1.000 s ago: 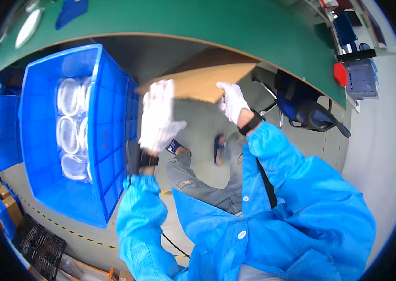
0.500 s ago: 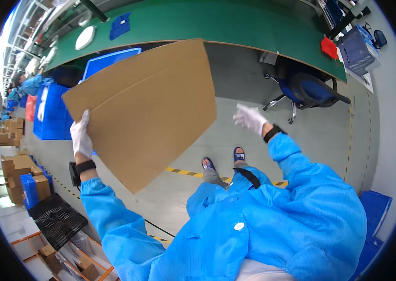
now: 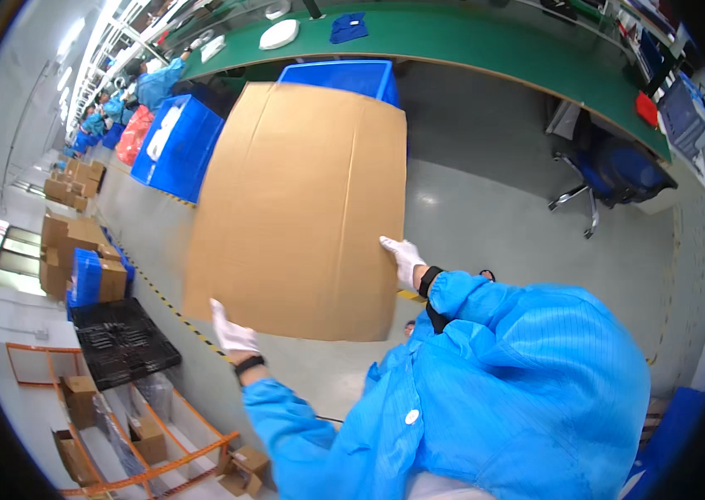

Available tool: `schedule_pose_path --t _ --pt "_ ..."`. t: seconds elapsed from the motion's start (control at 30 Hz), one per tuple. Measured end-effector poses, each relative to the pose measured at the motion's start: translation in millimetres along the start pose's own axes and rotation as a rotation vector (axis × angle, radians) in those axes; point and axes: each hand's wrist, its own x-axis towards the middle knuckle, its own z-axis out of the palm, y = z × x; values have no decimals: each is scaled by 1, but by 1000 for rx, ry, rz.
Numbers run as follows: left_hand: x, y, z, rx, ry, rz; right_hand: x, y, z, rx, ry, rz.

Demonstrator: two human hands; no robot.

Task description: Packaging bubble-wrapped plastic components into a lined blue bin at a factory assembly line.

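A large flat brown cardboard sheet (image 3: 294, 208) with straight crease lines is stretched out in front of me. My left hand (image 3: 234, 329), in a white glove, closes on its near edge, toward the left corner, thumb on top. On the right edge, low down, my gloved right hand (image 3: 404, 260) pinches the sheet; the fingers under the board are hidden on both sides. The far end of the cardboard overlaps a blue plastic bin (image 3: 344, 75) by the green workbench, covering most of that bin.
Left of the sheet stands another blue bin (image 3: 177, 150), beside a red bag (image 3: 134, 133). The green workbench (image 3: 469, 37) runs across the far side, with an office chair (image 3: 615, 167) at right. A black pallet (image 3: 123, 342), cartons (image 3: 77, 250) and an orange rack (image 3: 152, 467) occupy the left. People work far left.
My right hand, free and apart before, now grips the sheet's right edge. My left hand is now at the near edge. The sheet has turned, and my view has swung left.
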Motion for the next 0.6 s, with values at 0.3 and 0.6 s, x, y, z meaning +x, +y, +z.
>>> schedule_pose_path --t 0.3,0.6 --pt "109 -45 -88 -176 156 -52 127 37 85 -907 559 -769" --pt "346 -73 37 80 -19 -262 275 -31 166 -1053 875 -771"
